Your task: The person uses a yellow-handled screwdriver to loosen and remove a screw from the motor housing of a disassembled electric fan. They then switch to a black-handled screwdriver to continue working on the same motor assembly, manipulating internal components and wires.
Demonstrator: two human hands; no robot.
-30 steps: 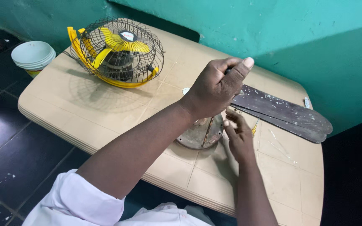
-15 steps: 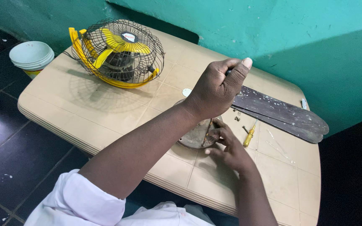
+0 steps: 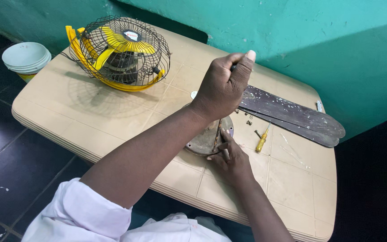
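My left hand is raised above the table, fist closed around the dark handle of a long screwdriver. Its thin shaft runs down to a round grey metal motor housing lying on the beige table. My right hand rests on the table against the housing's near right edge. Its thumb and fingertips pinch the lower end of the shaft. The left forearm hides much of the housing.
A yellow fan in a black wire cage stands at the far left of the table. White stacked bowls sit beyond the left edge. Dark fan blades, a small yellow screwdriver and loose screws lie to the right. A teal wall is behind.
My right hand has slid left and toward me, from near the yellow screwdriver to the housing and shaft tip. My left hand keeps its grip, held in about the same place.
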